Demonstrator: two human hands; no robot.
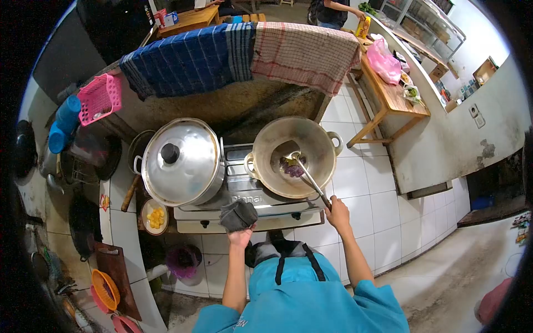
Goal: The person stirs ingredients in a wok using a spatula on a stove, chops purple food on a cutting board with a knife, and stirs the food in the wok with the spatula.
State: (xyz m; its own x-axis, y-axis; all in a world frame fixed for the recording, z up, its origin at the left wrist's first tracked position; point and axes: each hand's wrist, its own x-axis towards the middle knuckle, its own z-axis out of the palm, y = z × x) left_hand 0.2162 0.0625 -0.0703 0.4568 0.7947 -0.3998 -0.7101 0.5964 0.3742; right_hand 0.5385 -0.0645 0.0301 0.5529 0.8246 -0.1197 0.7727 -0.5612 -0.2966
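A large two-handled pot (266,150) stands uncovered on the right of the Rinnai gas stove (242,183). Purple pieces, looking like sliced shallots (294,170), lie at its bottom with some dark liquid. My right hand (337,213) grips the long handle of a metal ladle (312,181), whose head is down among the purple pieces. In front of the stove, my left hand (241,235) is closed around a folded dark grey cloth (239,215). Left of the open pot sits a big lidded aluminium pot (186,166) with a black knob.
A bowl of yellow pieces (155,217) sits left of the stove. Blue (183,61) and checked (305,53) cloths hang over the low wall behind. Along the left are a pink basket (101,99) and an orange basket (105,288). Another person (332,12) stands by the wooden table (397,102).
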